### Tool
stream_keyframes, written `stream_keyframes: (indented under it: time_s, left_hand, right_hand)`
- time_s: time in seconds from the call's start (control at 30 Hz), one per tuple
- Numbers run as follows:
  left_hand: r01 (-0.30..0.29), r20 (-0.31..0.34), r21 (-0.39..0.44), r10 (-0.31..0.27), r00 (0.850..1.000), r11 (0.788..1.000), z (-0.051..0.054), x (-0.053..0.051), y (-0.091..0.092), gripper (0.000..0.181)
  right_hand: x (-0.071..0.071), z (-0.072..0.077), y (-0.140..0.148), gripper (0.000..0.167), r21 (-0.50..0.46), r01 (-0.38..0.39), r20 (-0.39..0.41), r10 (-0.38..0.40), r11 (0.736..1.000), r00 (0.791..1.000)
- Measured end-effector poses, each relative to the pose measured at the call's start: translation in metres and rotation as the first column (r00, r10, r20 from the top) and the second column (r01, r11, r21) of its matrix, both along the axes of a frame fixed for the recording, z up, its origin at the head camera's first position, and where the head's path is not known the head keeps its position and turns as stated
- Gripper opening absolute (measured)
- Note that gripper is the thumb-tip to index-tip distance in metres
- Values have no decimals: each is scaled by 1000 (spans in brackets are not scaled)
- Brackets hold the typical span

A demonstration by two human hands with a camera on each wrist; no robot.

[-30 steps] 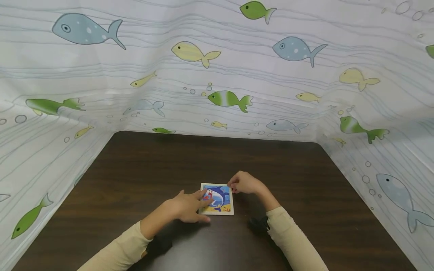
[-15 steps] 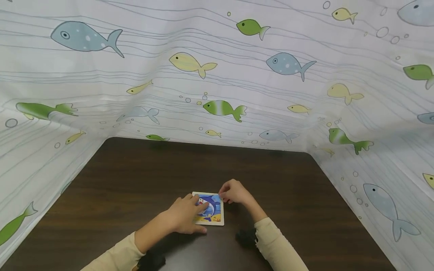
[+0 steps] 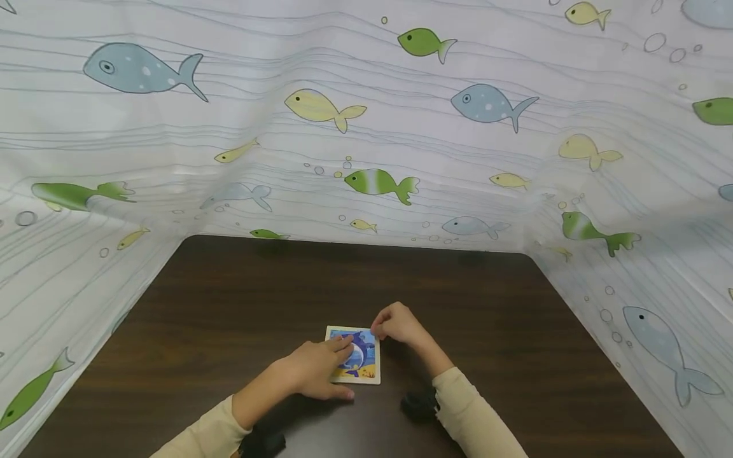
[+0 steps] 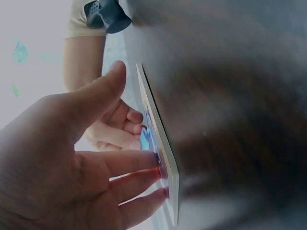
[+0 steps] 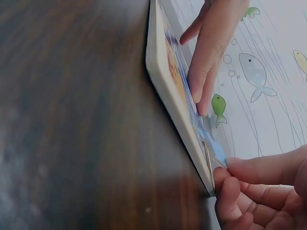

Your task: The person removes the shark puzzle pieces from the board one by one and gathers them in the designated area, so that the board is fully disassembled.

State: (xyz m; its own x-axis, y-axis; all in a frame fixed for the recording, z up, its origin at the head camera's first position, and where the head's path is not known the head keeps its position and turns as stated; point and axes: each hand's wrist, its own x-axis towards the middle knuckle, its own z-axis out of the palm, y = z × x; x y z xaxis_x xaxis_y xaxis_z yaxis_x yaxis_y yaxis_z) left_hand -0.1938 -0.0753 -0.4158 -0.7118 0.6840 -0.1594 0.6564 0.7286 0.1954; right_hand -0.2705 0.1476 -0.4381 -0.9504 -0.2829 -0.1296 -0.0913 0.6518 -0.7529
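Observation:
A small square jigsaw puzzle in a pale frame (image 3: 357,381) lies flat on the dark table, its picture a blue-and-white dolphin or shark over yellow sand. My left hand (image 3: 315,369) rests straight fingertips on the left part of the picture, covering some of it, with the thumb off the near edge. At the far right corner my right hand (image 3: 399,323) pinches a blue puzzle piece (image 5: 219,152) between thumb and forefinger. That piece is tilted up from the frame in the right wrist view; its lower end meets the board.
Dark wood-grain table (image 3: 240,292) surrounds the puzzle. A white curtain with printed fish (image 3: 372,181) stands along the back and both sides. Black wrist devices (image 3: 418,406) sit under the forearms near the cream sleeves.
The head view has tilted and shifted, so the puzzle appears lower and further left. My left fingers lie closer together on the picture; my right hand stays at the far right corner.

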Motion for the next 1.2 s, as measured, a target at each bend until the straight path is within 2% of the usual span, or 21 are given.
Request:
stream_keyframes:
  time_s: [0.2, 0.3, 0.4, 0.57, 0.63, 0.77, 1.03, 1.13, 1.2]
  left_hand:
    - [-23, 66, -19, 25, 997, 1000, 0, -1, 1, 88]
    - [-37, 108, -13, 38, 993, 999, -2, 0, -1, 87]
    - [-52, 151, -26, 55, 987, 998, -1, 1, -5, 87]
    - [-92, 173, -65, 102, 980, 994, 10, -3, -12, 90]
    - [-90, 181, -66, 101, 978, 994, 12, -4, -13, 93]
    - [-65, 208, -62, 77, 975, 996, 15, -6, -13, 96]
    - [-80, 240, -67, 93, 966, 995, 15, -4, -16, 99]
    - [-88, 243, -54, 98, 965, 995, 16, -3, -14, 103]
    - [-101, 247, -55, 111, 963, 993, 16, -3, -13, 105]
  right_hand:
    - [-3, 1, 11, 9, -69, 90, 44, -87, 994, 995]
    - [-3, -3, 20, 9, -68, 104, 87, -98, 992, 991]
    - [-2, -6, 29, 8, -30, 87, 122, -83, 996, 989]
    - [-5, 1, 30, 10, 41, 48, 38, -50, 998, 998]
    - [-6, 4, 29, 10, 70, 55, 3, -55, 996, 998]
    - [-7, 7, 30, 10, 96, 88, -7, -87, 992, 996]
    - [-9, 5, 32, 9, 13, 78, 54, -79, 997, 995]
    - [-7, 8, 28, 12, -85, 64, 119, -53, 994, 991]
    - [-5, 11, 23, 18, -159, 24, 178, 5, 987, 984]
